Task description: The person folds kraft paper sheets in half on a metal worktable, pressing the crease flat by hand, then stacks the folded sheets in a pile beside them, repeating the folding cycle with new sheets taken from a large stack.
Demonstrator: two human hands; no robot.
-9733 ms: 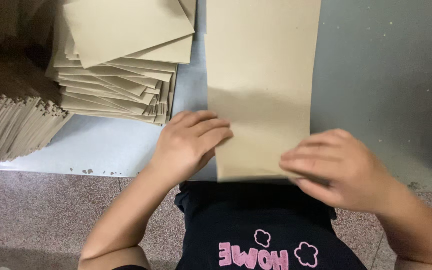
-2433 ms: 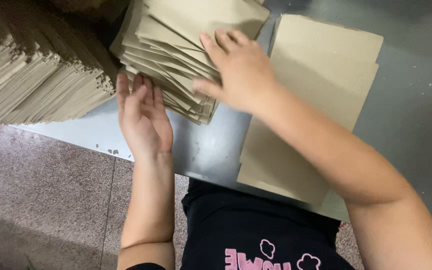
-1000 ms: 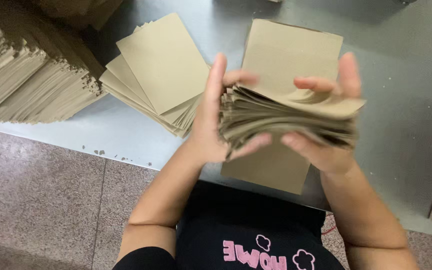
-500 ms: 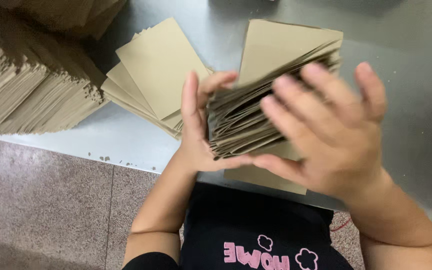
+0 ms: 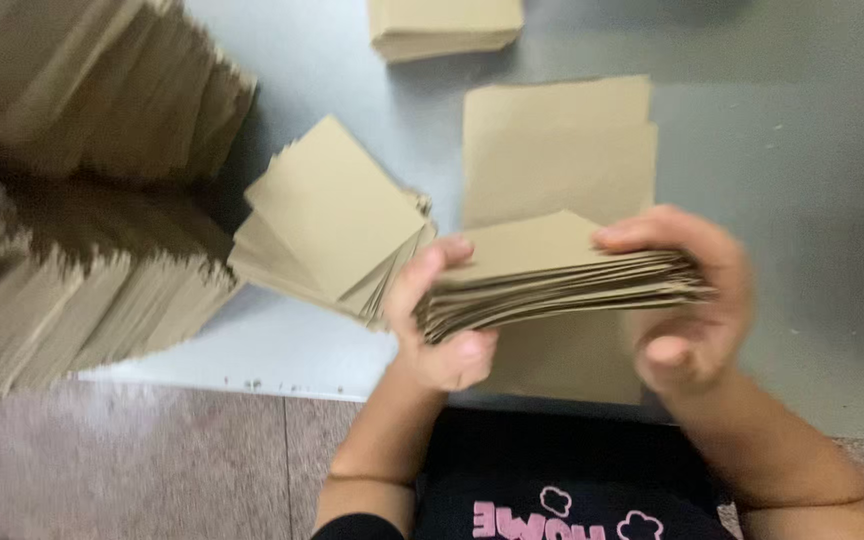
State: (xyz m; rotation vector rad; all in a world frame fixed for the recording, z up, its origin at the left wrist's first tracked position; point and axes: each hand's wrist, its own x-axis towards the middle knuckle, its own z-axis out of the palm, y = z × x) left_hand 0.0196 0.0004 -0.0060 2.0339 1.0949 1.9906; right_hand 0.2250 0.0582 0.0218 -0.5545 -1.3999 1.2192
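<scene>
— Brown paper bundle (image 5: 562, 285): how am I holding it?
— My left hand (image 5: 442, 320) clamps its near-left end, my right hand (image 5: 687, 300) grips the other, both closed on it, above the flat sheets (image 5: 557, 150) on the grey table (image 5: 792, 180).
— Which way does it run?
— Long axis left to right, lying flat. The fanned stack (image 5: 332, 220) sits left of it.

We're looking at a grey metal table (image 5: 802, 200) carrying tan paper sheets: a fanned pile (image 5: 327, 220) lying centre-left, flat sheets (image 5: 557, 150) beside it, big stacks (image 5: 72, 200) crowding the left, a small stack (image 5: 444, 25) sitting at the far edge.
</scene>
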